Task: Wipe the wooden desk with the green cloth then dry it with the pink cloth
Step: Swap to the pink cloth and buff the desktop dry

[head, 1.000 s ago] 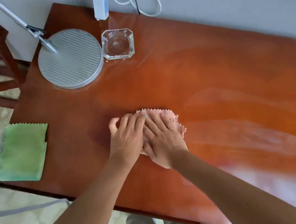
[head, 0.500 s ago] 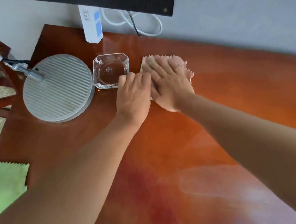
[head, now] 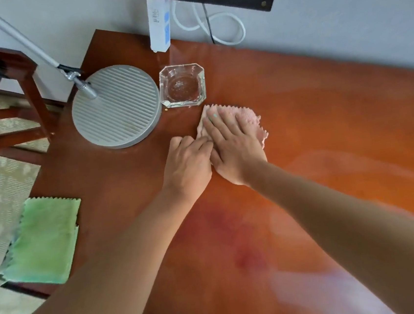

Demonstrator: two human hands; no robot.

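The pink cloth (head: 253, 123) lies flat on the wooden desk (head: 325, 124), just below and right of a glass ashtray. My right hand (head: 233, 149) presses palm-down on the pink cloth, covering most of it. My left hand (head: 188, 164) lies beside it, fingers curled, its fingertips on the cloth's left edge. The green cloth (head: 43, 240) rests at the desk's left front corner, partly hanging over the edge, away from both hands.
A round grey lamp base (head: 119, 109) with its slanted pole stands at the back left. A square glass ashtray (head: 182, 85) sits next to it. A white box (head: 159, 29), cables and a dark screen line the wall. A wooden chair (head: 14, 82) stands left of the desk.
Both hands slid the pink cloth from the desk's middle up beside the ashtray, then pulled it back toward me to just below and right of it. The green cloth stayed put.
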